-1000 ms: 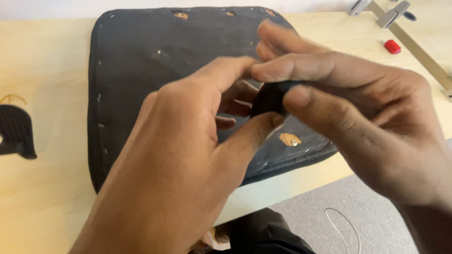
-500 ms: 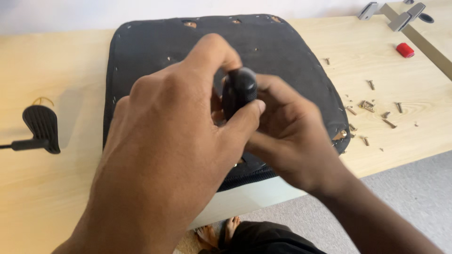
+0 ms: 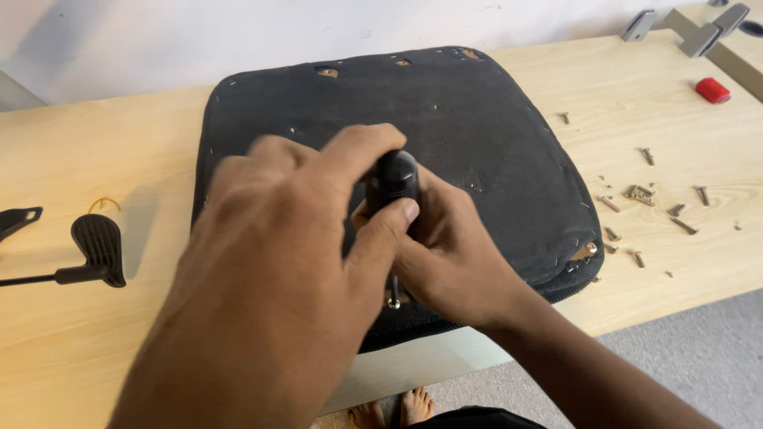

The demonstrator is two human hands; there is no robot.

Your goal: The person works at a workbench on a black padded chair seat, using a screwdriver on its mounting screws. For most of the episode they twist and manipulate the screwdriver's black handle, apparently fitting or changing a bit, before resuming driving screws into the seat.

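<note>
A black fabric seat pad (image 3: 477, 119) lies upside down on a light wooden table (image 3: 95, 349). My left hand (image 3: 278, 270) wraps the black handle of a screwdriver (image 3: 392, 183), thumb pressed on its side. My right hand (image 3: 453, 254) cups the lower part of the same tool from the right. The shaft points down at a metal screw (image 3: 393, 303) near the pad's front edge. My hands hide most of the shaft.
Several loose screws (image 3: 644, 195) lie scattered on the table right of the pad. A black lever handle (image 3: 95, 246) lies at the left. A small red object (image 3: 713, 90) and grey metal brackets (image 3: 699, 32) sit at the far right corner.
Both hands have come down from in front of the camera onto the pad. The screwdriver now stands upright over the screw near the front edge.
</note>
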